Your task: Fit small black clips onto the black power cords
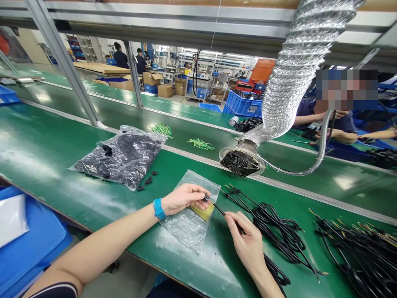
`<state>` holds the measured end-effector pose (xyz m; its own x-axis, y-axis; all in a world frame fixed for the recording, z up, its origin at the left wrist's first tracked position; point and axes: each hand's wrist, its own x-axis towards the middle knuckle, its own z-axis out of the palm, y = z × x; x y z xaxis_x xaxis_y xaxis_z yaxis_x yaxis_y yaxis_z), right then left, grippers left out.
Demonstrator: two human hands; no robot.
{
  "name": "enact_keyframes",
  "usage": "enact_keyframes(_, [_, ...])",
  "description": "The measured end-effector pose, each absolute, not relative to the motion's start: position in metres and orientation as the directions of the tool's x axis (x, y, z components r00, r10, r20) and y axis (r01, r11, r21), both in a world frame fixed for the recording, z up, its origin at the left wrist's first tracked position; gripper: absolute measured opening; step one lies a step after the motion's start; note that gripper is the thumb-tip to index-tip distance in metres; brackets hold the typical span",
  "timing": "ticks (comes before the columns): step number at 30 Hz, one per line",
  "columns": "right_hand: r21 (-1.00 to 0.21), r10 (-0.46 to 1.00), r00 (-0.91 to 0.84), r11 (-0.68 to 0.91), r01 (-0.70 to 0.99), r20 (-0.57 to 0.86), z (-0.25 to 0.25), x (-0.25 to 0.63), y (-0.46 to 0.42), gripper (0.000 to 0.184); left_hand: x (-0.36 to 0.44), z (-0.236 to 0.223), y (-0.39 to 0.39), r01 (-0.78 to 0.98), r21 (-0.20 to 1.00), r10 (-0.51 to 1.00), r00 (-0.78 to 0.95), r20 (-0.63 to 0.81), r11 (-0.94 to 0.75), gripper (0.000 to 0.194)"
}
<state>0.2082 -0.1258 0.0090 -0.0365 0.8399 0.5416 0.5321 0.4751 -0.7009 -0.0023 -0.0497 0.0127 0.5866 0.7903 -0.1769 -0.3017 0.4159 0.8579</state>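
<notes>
My left hand [188, 198], with a blue band at the wrist, pinches a small black rubber part [206, 198] between thumb and fingertips. In my right hand [244, 236] is a black cable [218, 208], its end reaching the small part; whether it passes inside I cannot tell. Below both hands lies a clear plastic bag [182, 231] with a yellow sponge-like piece [203, 212] on or in it. A bag of black parts [124, 155] rests to the left, several loose black parts [149, 180] beside it. Coiled black cables [276, 225] lie right of my right hand.
A fume duct [288, 74] hangs over the bench, its round fan intake [240, 163] low ahead. Green-yellow sleeve pieces [201, 144] lie behind a metal rail. More cables [359, 252] are piled at right. A blue bin [27, 244] stands at left. Co-workers sit across the bench.
</notes>
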Motion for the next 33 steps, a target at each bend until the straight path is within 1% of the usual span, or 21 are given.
enact_keyframes(7, [-0.707, 0.849, -0.05, 0.47, 0.529, 0.526, 0.0085, 0.2087, -0.1251, 0.031, -0.0031, 0.0139, -0.0509, -0.266, 0.891, 0.797, 0.585, -0.154, 0.368, 0.043])
enact_keyframes(12, [-0.715, 0.847, 0.0, 0.45, 0.535, 0.532, 0.007, 0.2089, -0.1242, 0.031, -0.0044, 0.0153, -0.0513, -0.214, 0.929, 0.801, 0.585, -0.127, 0.304, 0.042])
enact_keyframes(16, [-0.69, 0.826, 0.022, 0.456, 0.563, 0.564, 0.0046, 0.2097, -0.1251, 0.028, -0.0043, 0.0148, -0.0511, -0.194, 0.933, 0.793, 0.595, -0.132, 0.302, 0.043])
enact_keyframes(20, [-0.635, 0.792, 0.002, 0.489, 0.598, 0.611, 0.0019, 0.2103, -0.1268, 0.021, -0.0036, 0.014, -0.0513, -0.181, 0.93, 0.783, 0.603, -0.151, 0.319, 0.045])
enact_keyframes(23, [-0.575, 0.756, -0.038, 0.529, 0.624, 0.654, 0.001, 0.2102, -0.1274, 0.017, -0.0034, 0.014, -0.0518, -0.17, 0.931, 0.785, 0.598, -0.164, 0.324, 0.045])
enact_keyframes(26, [-0.485, 0.708, -0.103, 0.574, 0.66, 0.698, 0.0016, 0.2104, -0.127, 0.016, -0.0033, 0.0142, -0.0522, -0.159, 0.933, 0.785, 0.595, -0.17, 0.323, 0.044])
enact_keyframes(29, [-0.347, 0.638, -0.188, 0.615, 0.708, 0.747, 0.0021, 0.2119, -0.1266, 0.015, -0.0031, 0.0139, -0.0523, -0.155, 0.937, 0.79, 0.591, -0.167, 0.314, 0.044])
enact_keyframes(33, [-0.139, 0.544, -0.301, 0.625, 0.768, 0.784, 0.0006, 0.2148, -0.1271, 0.017, -0.0014, 0.0121, -0.053, -0.134, 0.944, 0.798, 0.578, -0.172, 0.3, 0.047])
